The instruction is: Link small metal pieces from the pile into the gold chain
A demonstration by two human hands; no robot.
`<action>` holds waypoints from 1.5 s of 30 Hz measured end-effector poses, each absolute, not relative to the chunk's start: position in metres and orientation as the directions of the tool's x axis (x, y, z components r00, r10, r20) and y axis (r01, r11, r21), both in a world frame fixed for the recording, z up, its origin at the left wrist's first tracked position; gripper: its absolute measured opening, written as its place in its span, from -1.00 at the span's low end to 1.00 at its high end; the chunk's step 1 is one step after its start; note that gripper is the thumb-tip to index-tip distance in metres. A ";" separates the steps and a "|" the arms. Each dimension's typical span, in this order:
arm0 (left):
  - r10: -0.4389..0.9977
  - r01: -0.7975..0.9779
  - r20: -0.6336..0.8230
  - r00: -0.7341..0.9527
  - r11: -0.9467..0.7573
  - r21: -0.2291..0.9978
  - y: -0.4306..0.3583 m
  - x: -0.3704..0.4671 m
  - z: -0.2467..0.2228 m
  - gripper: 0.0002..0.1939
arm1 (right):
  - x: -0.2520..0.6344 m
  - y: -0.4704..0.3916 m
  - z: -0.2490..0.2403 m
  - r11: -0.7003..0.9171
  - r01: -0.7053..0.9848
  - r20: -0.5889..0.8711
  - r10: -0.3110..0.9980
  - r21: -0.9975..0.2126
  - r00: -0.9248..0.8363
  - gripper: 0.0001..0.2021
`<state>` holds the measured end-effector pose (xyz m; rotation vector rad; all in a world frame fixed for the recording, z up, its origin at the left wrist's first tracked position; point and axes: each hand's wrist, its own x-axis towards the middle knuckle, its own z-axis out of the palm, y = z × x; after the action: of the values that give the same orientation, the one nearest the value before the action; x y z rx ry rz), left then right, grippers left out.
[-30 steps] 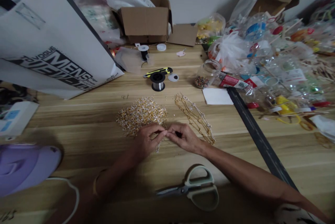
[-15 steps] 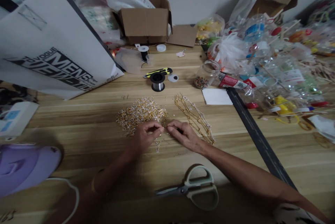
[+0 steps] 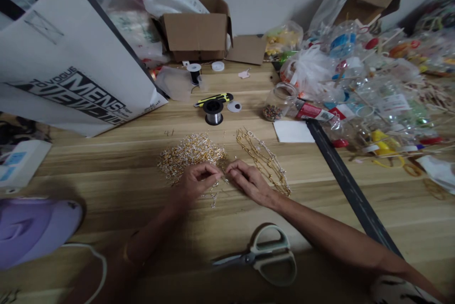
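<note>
My left hand (image 3: 199, 180) and my right hand (image 3: 250, 183) face each other just above the table, thumb and forefinger of each pinched together. Tiny shiny bits show between the fingertips, too small to name. Behind my left hand lies a heap of small gold and silver beads or charms (image 3: 190, 152). A short silver beaded piece (image 3: 213, 198) lies below the fingertips. To the right of my right hand, several gold and silver beaded chains (image 3: 263, 154) are stretched out side by side.
Scissors (image 3: 263, 254) lie near the front edge. Behind the heap are a wire spool (image 3: 213, 113), a yellow utility knife (image 3: 213, 99) and a jar of beads (image 3: 279, 102). A white bag (image 3: 71, 67) and purple appliance (image 3: 39, 228) stand left; plastic bottles (image 3: 387, 100) crowd the right.
The fingertips of both hands have shifted slightly, and a little more of the shiny bits shows between them. The chains and tools lie as before.
</note>
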<state>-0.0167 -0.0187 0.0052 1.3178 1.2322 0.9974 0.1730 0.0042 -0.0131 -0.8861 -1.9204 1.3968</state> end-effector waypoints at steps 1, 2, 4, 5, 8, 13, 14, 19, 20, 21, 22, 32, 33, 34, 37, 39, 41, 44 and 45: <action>0.987 0.124 -0.095 0.131 0.079 0.989 -0.019 -0.016 0.007 -0.86 | 0.173 0.004 -0.013 0.226 0.169 0.082 0.796 -0.959 -0.600 -0.74; 0.984 0.110 -0.116 0.131 0.102 0.989 -0.020 -0.015 0.008 -0.85 | 0.173 0.004 -0.013 0.227 0.169 0.082 0.796 -0.959 -0.600 -0.74; 0.980 0.077 -0.146 0.134 0.136 0.988 -0.022 -0.014 0.009 -0.83 | 0.173 0.003 -0.014 0.231 0.160 0.090 0.793 -0.960 -0.603 -0.75; 0.979 0.059 -0.154 0.134 0.147 0.987 -0.022 -0.013 0.009 -0.82 | 0.173 0.003 -0.014 0.235 0.151 0.098 0.790 -0.960 -0.605 -0.76; 0.977 0.013 -0.165 0.134 0.165 0.986 -0.022 -0.012 0.006 -0.79 | 0.173 0.002 -0.016 0.275 0.129 0.142 0.780 -0.953 -0.610 -0.81; 0.981 0.013 -0.162 0.107 0.161 0.987 -0.020 -0.012 0.003 -0.76 | 0.170 0.000 -0.018 0.422 0.206 0.237 0.780 -0.883 -0.580 -0.83; 0.983 0.014 -0.156 0.096 0.156 0.988 -0.019 -0.013 0.003 -0.76 | 0.169 0.000 -0.018 0.454 0.228 0.258 0.777 -0.861 -0.574 -0.84; 0.988 0.015 -0.147 0.045 0.147 0.989 -0.019 -0.014 0.002 -0.77 | 0.166 0.000 -0.018 0.605 0.231 0.392 0.714 -0.762 -0.580 -0.87; 0.988 0.015 -0.145 0.042 0.145 0.989 -0.019 -0.014 0.002 -0.76 | 0.166 0.000 -0.018 0.624 0.226 0.409 0.701 -0.748 -0.585 -0.87; 0.989 0.016 -0.144 0.042 0.143 0.990 -0.019 -0.015 0.002 -0.76 | 0.166 0.000 -0.019 0.641 0.224 0.423 0.689 -0.734 -0.588 -0.87; 0.989 0.017 -0.144 0.044 0.143 0.990 -0.019 -0.015 0.002 -0.75 | 0.166 0.000 -0.019 0.656 0.228 0.434 0.680 -0.719 -0.590 -0.87; 0.974 -0.052 -0.219 0.059 0.222 0.974 -0.021 -0.014 -0.002 -0.76 | 0.168 -0.001 -0.024 0.696 0.268 0.442 0.658 -0.666 -0.610 -0.89; 0.974 -0.063 -0.217 0.057 0.221 0.973 -0.021 -0.014 -0.003 -0.75 | 0.168 -0.001 -0.024 0.696 0.265 0.441 0.657 -0.668 -0.612 -0.89; 0.975 -0.071 -0.215 0.058 0.219 0.973 -0.021 -0.013 -0.003 -0.75 | 0.168 -0.001 -0.023 0.696 0.263 0.442 0.656 -0.668 -0.612 -0.89; 0.974 -0.082 -0.211 0.084 0.217 0.973 -0.020 -0.013 -0.003 -0.76 | 0.168 -0.001 -0.022 0.696 0.269 0.443 0.659 -0.666 -0.608 -0.89; 0.972 -0.082 -0.218 0.094 0.225 0.971 -0.020 -0.014 -0.002 -0.77 | 0.168 -0.001 -0.022 0.693 0.274 0.442 0.663 -0.666 -0.604 -0.89; 0.968 -0.074 -0.234 0.096 0.241 0.968 -0.019 -0.014 -0.002 -0.77 | 0.168 -0.001 -0.022 0.689 0.274 0.439 0.667 -0.671 -0.602 -0.89; 0.966 -0.059 -0.245 0.086 0.251 0.966 -0.019 -0.015 -0.002 -0.78 | 0.168 -0.001 -0.022 0.686 0.273 0.439 0.669 -0.674 -0.599 -0.89; 0.965 -0.051 -0.247 0.086 0.252 0.966 -0.019 -0.015 -0.002 -0.78 | 0.168 -0.001 -0.023 0.686 0.274 0.436 0.670 -0.674 -0.601 -0.89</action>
<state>-0.0152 -0.0193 -0.0018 1.0157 1.2162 0.9948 0.1683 -0.0008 -0.0226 -0.7203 -2.1993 0.7319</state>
